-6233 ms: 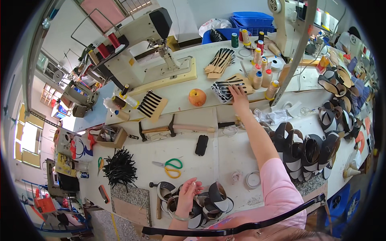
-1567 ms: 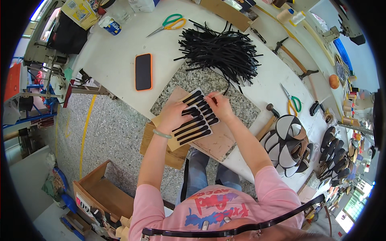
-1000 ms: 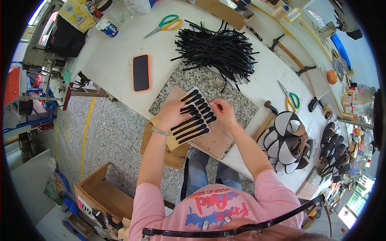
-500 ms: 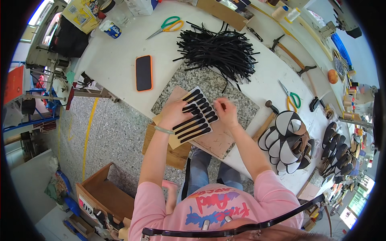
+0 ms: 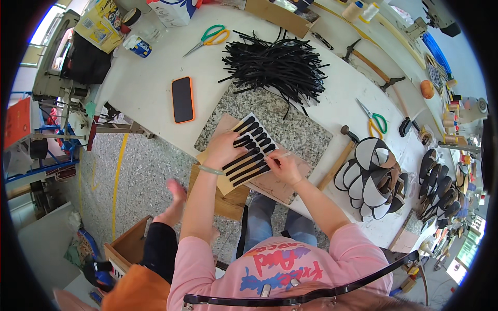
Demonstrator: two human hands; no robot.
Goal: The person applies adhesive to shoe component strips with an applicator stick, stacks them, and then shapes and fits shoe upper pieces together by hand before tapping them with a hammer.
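Observation:
Rows of black strips with wide rounded ends (image 5: 252,158) lie on a white sheet (image 5: 249,115) over a yellowish card (image 5: 225,185). My left hand (image 5: 223,150) lies on the strips' left side, fingers over them and pressing down. At the right ends of the lower strips, my right hand (image 5: 284,167) is closed in a pinch; a small pale bit shows by its fingers, too small to name. The card rests on a pinkish board (image 5: 277,189) upon a speckled stone slab (image 5: 306,137). Beyond lies a heap of thin black straps (image 5: 275,65).
An orange-edged phone (image 5: 183,99) and scissors (image 5: 207,39) lie left of the heap. To the right are more scissors (image 5: 373,119), a hammer (image 5: 340,160) and stacked white-and-brown curved pieces (image 5: 371,176). Another person's arm (image 5: 174,205) reaches in at lower left, by a wooden drawer (image 5: 127,238).
My right hand has moved down and left, onto the strips' ends. My left hand stays on the sheet. Another person has come into view at lower left.

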